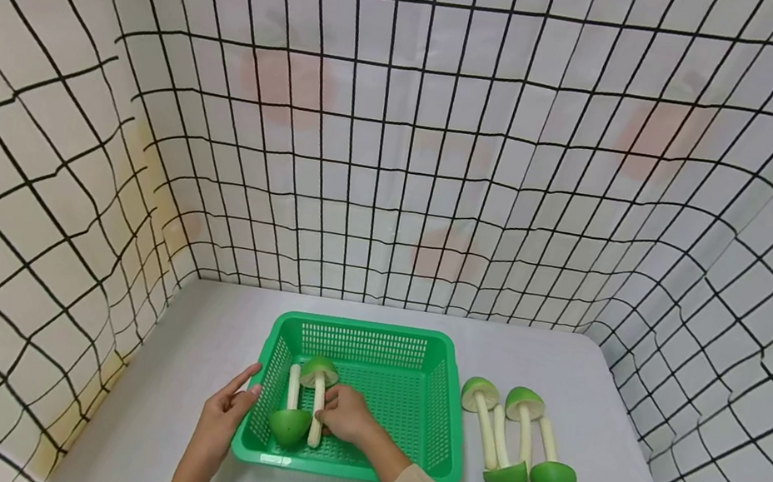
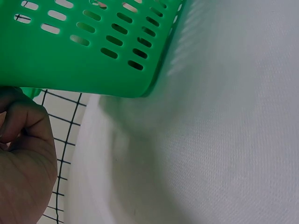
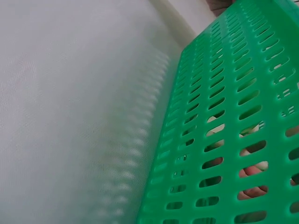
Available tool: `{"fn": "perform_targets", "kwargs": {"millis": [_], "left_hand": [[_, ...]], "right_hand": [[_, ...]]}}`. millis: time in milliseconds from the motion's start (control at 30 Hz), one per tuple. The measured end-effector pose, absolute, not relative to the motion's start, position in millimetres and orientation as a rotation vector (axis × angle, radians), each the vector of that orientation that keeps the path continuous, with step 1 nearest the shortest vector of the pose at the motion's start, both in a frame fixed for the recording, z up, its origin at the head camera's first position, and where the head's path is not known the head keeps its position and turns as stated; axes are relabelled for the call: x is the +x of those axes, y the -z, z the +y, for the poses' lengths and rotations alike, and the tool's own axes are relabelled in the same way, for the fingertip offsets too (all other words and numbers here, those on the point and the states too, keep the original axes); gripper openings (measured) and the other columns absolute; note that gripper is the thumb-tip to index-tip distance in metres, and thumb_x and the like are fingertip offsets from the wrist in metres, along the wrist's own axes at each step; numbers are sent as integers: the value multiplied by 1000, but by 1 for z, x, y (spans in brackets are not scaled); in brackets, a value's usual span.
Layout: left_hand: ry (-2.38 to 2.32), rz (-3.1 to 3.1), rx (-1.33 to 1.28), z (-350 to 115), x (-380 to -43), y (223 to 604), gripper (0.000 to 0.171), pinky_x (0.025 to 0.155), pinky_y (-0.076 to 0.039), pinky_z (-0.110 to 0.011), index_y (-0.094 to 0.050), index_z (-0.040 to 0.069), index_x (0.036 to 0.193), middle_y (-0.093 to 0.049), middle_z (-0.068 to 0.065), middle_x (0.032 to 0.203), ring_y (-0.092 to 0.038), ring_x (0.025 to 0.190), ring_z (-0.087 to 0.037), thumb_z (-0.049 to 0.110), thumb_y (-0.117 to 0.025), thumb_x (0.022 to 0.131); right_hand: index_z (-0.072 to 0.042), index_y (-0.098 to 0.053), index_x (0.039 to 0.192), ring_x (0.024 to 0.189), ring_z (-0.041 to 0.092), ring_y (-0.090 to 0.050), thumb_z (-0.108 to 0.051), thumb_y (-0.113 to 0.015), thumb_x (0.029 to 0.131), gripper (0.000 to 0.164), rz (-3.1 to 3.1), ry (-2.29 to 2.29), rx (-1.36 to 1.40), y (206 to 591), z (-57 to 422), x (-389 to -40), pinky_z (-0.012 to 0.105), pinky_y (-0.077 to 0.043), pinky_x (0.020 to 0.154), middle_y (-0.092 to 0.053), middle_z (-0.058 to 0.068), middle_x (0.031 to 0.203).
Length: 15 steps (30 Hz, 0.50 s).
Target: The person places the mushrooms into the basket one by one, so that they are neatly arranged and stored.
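In the head view, a green plastic basket (image 1: 350, 471) with slotted walls stands on the table. Inside its left part, a green-capped mushroom (image 1: 289, 426) lies with its cap toward me. Beside it is a second mushroom (image 1: 320, 374), cap pointing away. My right hand (image 1: 345, 415) reaches over the near rim and pinches that one's pale stem. At the basket's left rim, my left hand (image 1: 221, 421) has its index finger and thumb extended, tips at the edge. The left wrist view shows this hand close below the basket's corner (image 2: 135, 88).
Several more green-capped mushrooms (image 1: 508, 481) lie side by side right of the basket, caps alternating. A black wire grid (image 1: 405, 168) stands behind and on both sides, with white sheeting beyond. White cloth covers the table (image 1: 179, 351).
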<state>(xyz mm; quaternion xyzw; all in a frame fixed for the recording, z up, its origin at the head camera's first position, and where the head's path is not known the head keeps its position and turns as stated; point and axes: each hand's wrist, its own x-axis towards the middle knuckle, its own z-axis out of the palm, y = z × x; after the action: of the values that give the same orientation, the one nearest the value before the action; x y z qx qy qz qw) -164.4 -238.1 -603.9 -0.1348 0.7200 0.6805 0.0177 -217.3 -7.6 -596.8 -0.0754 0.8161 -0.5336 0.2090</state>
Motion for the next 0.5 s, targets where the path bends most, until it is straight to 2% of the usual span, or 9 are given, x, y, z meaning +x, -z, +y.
{"fn": "perform_targets", "kwargs": {"millis": [200, 500], "left_hand": [[-2100, 2256, -406, -240, -167, 603, 53, 64, -61, -31, -52, 27, 152, -69, -19, 101, -69, 74, -22, 42, -64, 102], [-2105, 2203, -402, -239, -166, 601, 57, 62, -58, -27, -47, 27, 155, -68, -13, 98, -64, 72, -16, 40, -64, 102]], "right_hand": [[7, -61, 118, 81, 23, -69, -2, -71, 94, 28, 2257, 1483, -231, 597, -6, -218, 40, -61, 70, -67, 14, 98], [6, -59, 130, 89, 29, -70, -10, -70, 96, 39, 2237, 1464, -260, 592, 6, -213, 44, -59, 77, -68, 14, 108]]}}
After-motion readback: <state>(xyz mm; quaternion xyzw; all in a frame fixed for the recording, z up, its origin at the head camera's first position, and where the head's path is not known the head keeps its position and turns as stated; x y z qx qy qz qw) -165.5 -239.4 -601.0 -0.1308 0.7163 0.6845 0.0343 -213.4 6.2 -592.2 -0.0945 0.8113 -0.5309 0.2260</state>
